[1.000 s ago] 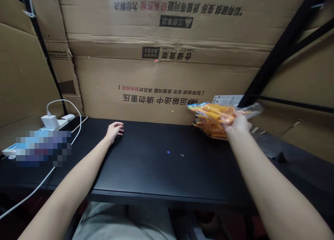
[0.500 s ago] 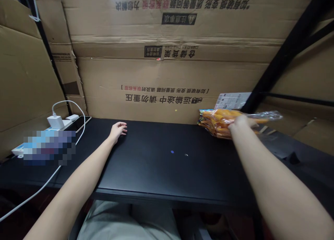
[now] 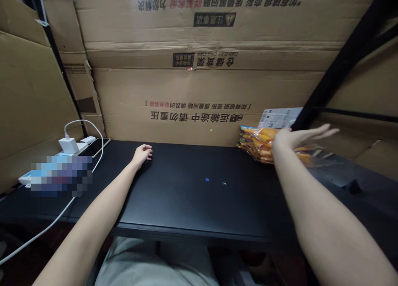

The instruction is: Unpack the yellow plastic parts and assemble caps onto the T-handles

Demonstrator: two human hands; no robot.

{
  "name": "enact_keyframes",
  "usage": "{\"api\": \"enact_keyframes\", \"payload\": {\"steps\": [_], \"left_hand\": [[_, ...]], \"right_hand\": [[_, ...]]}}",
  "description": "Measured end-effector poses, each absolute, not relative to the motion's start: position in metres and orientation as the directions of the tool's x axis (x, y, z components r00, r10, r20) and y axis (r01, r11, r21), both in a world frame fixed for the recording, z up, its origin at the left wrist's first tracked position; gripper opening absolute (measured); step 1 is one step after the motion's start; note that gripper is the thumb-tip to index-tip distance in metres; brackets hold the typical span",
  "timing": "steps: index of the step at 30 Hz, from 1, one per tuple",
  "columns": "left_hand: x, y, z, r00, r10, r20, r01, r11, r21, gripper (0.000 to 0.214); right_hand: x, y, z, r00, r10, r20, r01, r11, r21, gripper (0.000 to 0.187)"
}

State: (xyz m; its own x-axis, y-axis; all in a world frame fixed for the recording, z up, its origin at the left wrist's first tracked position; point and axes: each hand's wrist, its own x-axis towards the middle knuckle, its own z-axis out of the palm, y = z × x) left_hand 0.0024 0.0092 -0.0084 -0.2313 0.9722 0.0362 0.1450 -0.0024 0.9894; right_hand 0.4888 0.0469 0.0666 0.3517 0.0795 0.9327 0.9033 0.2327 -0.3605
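A stack of orange items in clear plastic packaging (image 3: 259, 141) lies at the back right of the black tabletop (image 3: 174, 195). My right hand (image 3: 298, 137) is over the stack's right part, its fingers stretched out to the right and holding nothing. The wrist hides some of the packs, and whether the palm touches them I cannot tell. On the left, my left hand (image 3: 143, 154) rests on the tabletop with loosely bent fingers, partly apart, and nothing in them.
Cardboard panels (image 3: 174, 87) stand behind and at the sides. At left are a white power strip with a charger (image 3: 68, 145), a phone (image 3: 101, 146), a white cable (image 3: 59, 214) and a blurred-out item (image 3: 59, 174). A small blue dot (image 3: 207, 180) lies mid-table. A black post (image 3: 329, 74) slants at right.
My right hand has let go of the clear plastic and opened, its fingers now extended to the right. The plastic's raised end has dropped. My left hand stays in place.
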Motion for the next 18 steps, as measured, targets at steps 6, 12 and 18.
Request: {"api": "enact_keyframes", "payload": {"steps": [6,12,18], "left_hand": [[-0.008,0.024,-0.002,-0.132,0.985,0.108,0.543,-0.020,0.840,0.016],[-0.031,0.020,-0.011,0.073,0.964,0.256,0.931,-0.158,0.329,0.027],[-0.040,0.019,-0.029,0.074,0.966,0.248,0.931,-0.155,0.329,0.039]], "right_hand": [[0.408,0.043,0.066,0.227,0.292,0.929,0.876,0.354,-0.326,0.056],[0.336,0.054,0.008,-0.064,0.794,0.605,0.829,0.380,-0.411,0.040],[0.325,0.056,-0.042,-0.176,0.943,0.281,0.915,0.262,-0.307,0.040]]}}
